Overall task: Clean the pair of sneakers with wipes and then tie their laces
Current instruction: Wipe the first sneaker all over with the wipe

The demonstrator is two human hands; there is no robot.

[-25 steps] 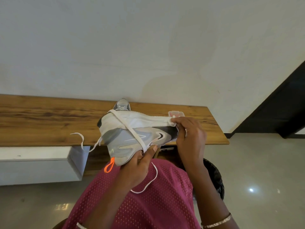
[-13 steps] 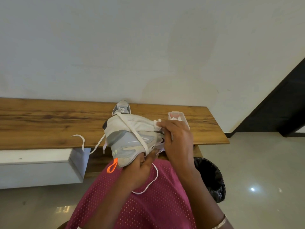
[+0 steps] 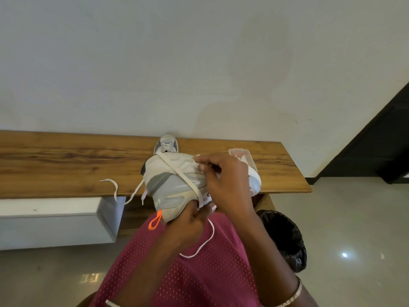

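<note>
Both hands on sneaker (image 3: 174,187), right hand (image 3: 225,180) wiping

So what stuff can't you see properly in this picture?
Head view, the only one:
- The wipe: none clearly shows; the right hand covers the held sneaker where it rubs.
- The second sneaker on the bench: only one end shows, behind the held one.
- The wipes pack: partly behind the right hand, label unreadable.
- The left hand: its fingers tuck under the shoe.
- The black bin: contents hidden.
</note>
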